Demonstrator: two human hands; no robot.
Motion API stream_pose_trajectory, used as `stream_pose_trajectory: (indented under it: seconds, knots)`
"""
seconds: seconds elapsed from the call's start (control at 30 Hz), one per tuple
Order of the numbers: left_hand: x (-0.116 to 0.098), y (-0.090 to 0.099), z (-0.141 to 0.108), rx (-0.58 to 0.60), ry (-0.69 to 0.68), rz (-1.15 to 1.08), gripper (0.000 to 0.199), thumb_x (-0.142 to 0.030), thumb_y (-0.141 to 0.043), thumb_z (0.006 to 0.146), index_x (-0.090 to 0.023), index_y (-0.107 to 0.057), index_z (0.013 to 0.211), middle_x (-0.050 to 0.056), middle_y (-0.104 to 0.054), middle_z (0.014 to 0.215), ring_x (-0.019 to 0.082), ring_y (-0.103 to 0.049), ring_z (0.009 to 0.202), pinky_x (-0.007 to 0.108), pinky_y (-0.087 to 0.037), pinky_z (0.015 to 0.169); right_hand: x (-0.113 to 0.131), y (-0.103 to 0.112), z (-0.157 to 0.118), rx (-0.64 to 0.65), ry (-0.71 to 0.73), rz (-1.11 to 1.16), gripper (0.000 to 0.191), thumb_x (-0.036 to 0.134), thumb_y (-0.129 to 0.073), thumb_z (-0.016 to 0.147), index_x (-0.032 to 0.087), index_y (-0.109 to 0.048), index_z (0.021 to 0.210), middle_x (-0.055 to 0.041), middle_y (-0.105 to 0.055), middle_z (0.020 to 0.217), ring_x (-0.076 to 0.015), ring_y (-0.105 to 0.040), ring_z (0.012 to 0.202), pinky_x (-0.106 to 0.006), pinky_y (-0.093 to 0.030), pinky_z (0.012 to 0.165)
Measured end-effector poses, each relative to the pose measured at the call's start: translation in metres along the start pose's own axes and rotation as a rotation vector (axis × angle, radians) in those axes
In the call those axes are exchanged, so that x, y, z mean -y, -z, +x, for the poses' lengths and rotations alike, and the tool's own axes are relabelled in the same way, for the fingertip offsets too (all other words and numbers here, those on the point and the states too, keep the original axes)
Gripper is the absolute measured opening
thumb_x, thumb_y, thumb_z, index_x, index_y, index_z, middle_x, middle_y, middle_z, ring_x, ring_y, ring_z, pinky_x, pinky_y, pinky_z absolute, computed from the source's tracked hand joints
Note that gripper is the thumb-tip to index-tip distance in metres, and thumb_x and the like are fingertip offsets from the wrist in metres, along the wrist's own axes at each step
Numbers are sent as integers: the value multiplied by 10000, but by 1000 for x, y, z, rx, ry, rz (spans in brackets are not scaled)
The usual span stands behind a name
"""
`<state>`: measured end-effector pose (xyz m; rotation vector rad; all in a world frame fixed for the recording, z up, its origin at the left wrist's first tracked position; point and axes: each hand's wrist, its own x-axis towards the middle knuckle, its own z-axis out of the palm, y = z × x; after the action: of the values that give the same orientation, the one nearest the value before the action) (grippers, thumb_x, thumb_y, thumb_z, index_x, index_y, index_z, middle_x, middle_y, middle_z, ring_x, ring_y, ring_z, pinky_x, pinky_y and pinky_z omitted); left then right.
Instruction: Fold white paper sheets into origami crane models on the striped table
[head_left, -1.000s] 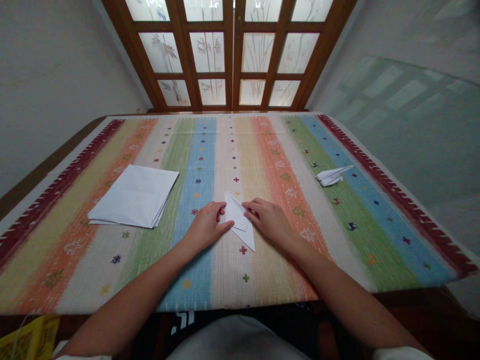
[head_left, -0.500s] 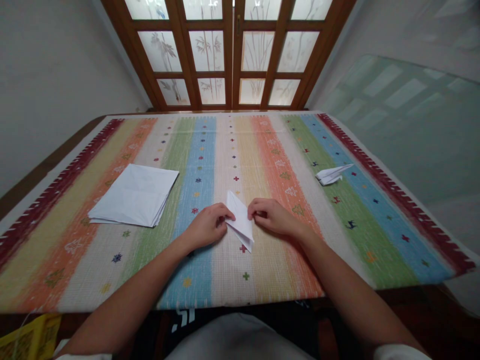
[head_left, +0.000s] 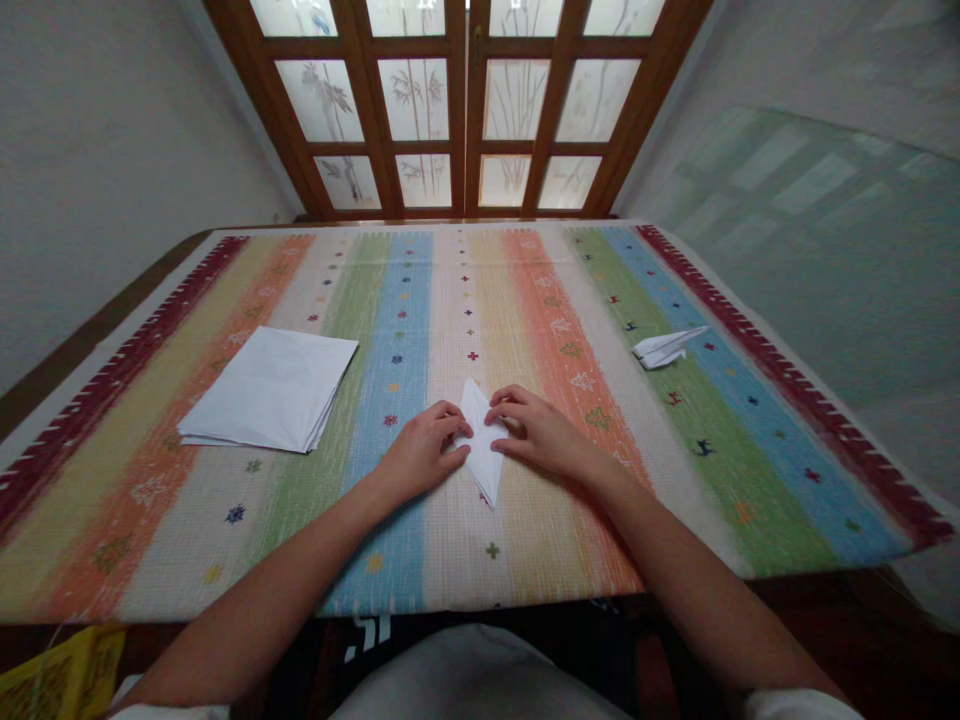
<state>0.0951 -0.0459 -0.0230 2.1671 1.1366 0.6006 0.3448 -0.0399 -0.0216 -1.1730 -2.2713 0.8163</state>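
A sheet of white paper folded into a narrow diamond (head_left: 484,465) lies in front of me on the striped tablecloth, one point away from me and one toward me. My left hand (head_left: 426,448) has its curled fingertips and thumb at the paper's left edge. From the other side, my right hand (head_left: 536,430) rests its bent fingers on the paper's upper right part, thumb at the right edge. Both hands pinch or press the paper. To the right lies a folded white paper piece (head_left: 664,347) with a long pointed end.
A stack of white paper sheets (head_left: 270,385) lies on the left of the striped tablecloth (head_left: 480,290). Below the table's left front corner is a yellow plastic basket (head_left: 82,670). Wooden doors with glass panes (head_left: 465,110) stand beyond the table, and a glass panel (head_left: 810,230) at the right.
The folded paper has turned and now lies flatter, as a more even diamond. My right hand has shifted slightly up and left, over the paper. The stack and the folded piece have not moved.
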Motion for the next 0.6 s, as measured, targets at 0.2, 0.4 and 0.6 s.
stream_pose_trajectory:
  seconds: [0.2, 0.4, 0.6]
  knots:
    - [8, 2, 5, -76, -61, -1, 250, -27, -645, 858, -191, -757, 1009, 79, -684, 1170, 209, -682, 1074, 382, -566, 991, -4, 13, -5, 123, 149, 15, 346, 32, -608, 902, 201, -790, 1143, -131, -657, 1333, -232, -677, 1178, -391, -534, 1052]
    - [14, 3, 5, -14, -123, 80, 222, -40, -608, 926, -183, -778, 943, 78, -714, 1066, 193, -693, 961, 350, -579, 906, -1, 15, -3, 190, 209, -61, 197, 125, -702, 944, 211, -842, 1051, -103, -744, 1118, -242, -647, 1083, -389, -535, 983]
    - [-2, 9, -2, 162, -211, 167, 207, -158, -580, 1002, -165, -774, 1074, 97, -730, 1062, 218, -701, 978, 356, -559, 913, 5, 13, -3, 216, 219, -105, 176, 128, -718, 958, 208, -849, 1045, -91, -758, 1059, -232, -653, 1027, -366, -522, 928]
